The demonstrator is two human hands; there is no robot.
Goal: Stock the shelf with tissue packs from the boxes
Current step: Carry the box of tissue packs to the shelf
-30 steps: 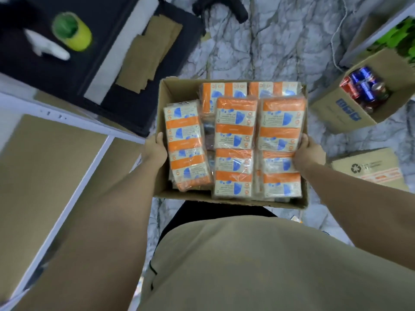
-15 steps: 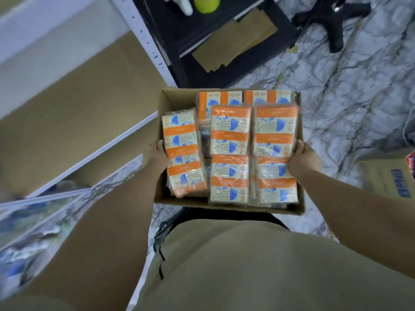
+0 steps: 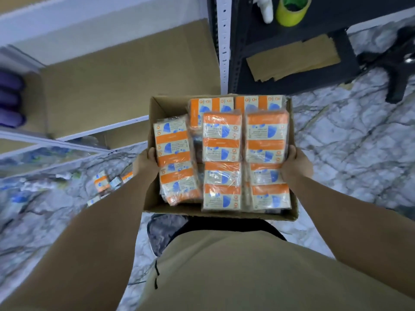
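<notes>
The box [image 3: 221,153] hangs in front of the person's waist, carried level so the tissue packs [image 3: 222,136] heaped above its rim do not slide out. The left hand [image 3: 145,162] clamps the left wall with fingers curled over the edge, and the right hand [image 3: 296,162] clamps the right wall the same way; a grip at mid-length on both sides balances the load. The packs lie flat in rows, wrapped in clear film (slippery, I judge, if the box tips). The shelf [image 3: 125,70] stands just ahead and to the left, lined with brown card, so the box is probably held close to unload there. A few loose packs [image 3: 102,182] lie on the marble floor [image 3: 350,153] below.
</notes>
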